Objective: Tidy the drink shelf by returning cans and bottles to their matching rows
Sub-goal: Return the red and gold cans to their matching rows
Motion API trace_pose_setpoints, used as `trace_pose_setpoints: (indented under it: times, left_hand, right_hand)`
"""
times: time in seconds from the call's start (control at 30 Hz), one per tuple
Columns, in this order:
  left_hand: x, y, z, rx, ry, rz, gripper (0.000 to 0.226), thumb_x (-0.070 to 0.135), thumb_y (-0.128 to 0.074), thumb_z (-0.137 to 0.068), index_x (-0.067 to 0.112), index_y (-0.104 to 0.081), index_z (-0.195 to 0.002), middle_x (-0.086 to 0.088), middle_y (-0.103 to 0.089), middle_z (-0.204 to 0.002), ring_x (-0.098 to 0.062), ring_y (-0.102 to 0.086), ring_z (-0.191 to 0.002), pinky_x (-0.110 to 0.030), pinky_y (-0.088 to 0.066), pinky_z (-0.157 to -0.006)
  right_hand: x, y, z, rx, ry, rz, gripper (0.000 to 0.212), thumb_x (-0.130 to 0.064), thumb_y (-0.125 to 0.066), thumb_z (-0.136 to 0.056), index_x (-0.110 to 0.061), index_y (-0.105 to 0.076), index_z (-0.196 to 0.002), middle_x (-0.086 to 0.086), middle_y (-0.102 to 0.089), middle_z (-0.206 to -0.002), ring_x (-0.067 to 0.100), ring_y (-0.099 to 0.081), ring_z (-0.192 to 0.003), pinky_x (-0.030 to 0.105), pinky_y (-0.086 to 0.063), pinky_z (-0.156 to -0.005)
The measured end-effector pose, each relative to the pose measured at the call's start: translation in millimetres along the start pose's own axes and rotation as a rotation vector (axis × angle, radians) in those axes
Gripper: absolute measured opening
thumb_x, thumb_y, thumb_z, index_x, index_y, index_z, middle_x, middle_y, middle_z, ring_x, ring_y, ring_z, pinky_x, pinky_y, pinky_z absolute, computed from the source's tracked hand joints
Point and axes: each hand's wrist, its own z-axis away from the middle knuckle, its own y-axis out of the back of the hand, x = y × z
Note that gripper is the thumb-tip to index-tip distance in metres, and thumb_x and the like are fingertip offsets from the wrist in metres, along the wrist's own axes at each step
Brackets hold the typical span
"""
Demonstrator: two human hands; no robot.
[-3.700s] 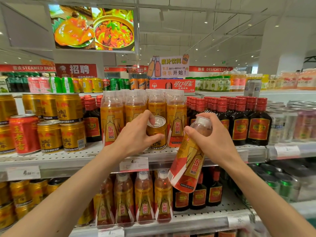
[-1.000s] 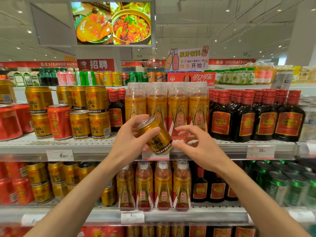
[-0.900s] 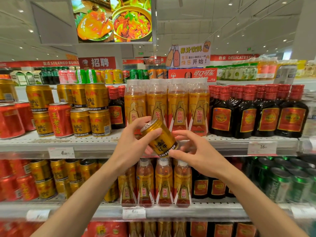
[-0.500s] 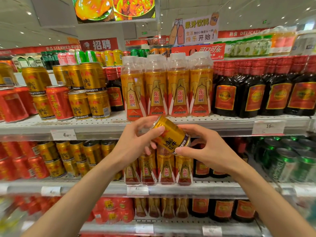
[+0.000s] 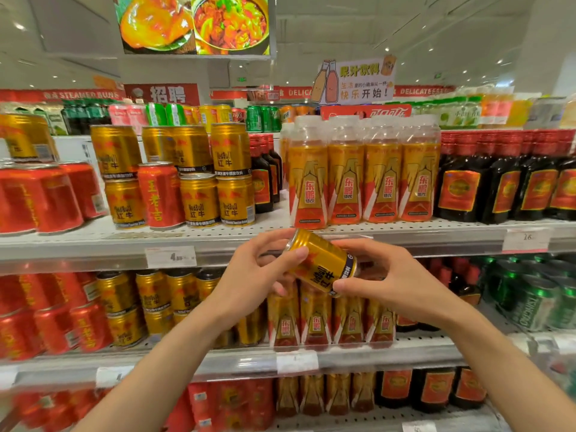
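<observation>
Head view. A gold can (image 5: 322, 263) was held between both hands in front of the edge of the upper shelf (image 5: 405, 241), below the row of orange bottles (image 5: 363, 182). The can lay tilted, its long axis running from 10 o'clock (top rim) to 4 o'clock (base). The left hand (image 5: 258, 275) gripped the top end, thumb across the near side just under the rim and fingers curled behind. The right hand (image 5: 386, 275) gripped the base end, thumb under the lower edge and fingers arched over the far side. Neither hand was free.

The matching gold cans (image 5: 199, 199) stood stacked two high on the same shelf, at about 10 o'clock from the hands and well apart from them; a lone red can (image 5: 159, 194) stood upright among their lower tier. The left hand was the nearer to that row. Judged from this layout, the coming move called for the can to be brought upright and carried up and leftward across the shelf edge; a slot for it may first have had to be opened, since the red can filled one place in the front.
</observation>
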Motion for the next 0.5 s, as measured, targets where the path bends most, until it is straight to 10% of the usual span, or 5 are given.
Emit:
trace_pose_setpoints:
  times: [0.23, 0.5]
  left_hand:
    - [-10.4, 116.9, 20.9, 0.012, -0.014, 0.043, 0.056, 0.053, -0.079, -0.077, 0.032, -0.066, -0.127, 0.0, -0.073, -0.124, -0.015, -0.075, -0.086, -0.024, -0.056, -0.057]
    - [-5.7, 191.5, 25.4, 0.157, -0.044, 0.041, 0.051, 0.048, -0.074, -0.071, 0.024, -0.072, -0.116, 0.001, -0.077, -0.107, -0.008, -0.076, -0.079, -0.022, -0.058, -0.058]
  right_hand:
    - [-71.9, -91.2, -34.7, 0.003, -0.006, -0.058, 0.056, -0.042, -0.084, -0.079, -0.048, -0.061, -0.13, -0.024, -0.067, -0.126, 0.0, -0.061, -0.12, 0.043, -0.048, -0.106]
    - [-123.0, -149.0, -77.2, -0.001, 0.027, -0.09, 0.056, -0.036, -0.084, -0.079, -0.039, -0.063, -0.131, -0.019, -0.072, -0.118, -0.003, -0.068, -0.106, 0.02, -0.053, -0.088]
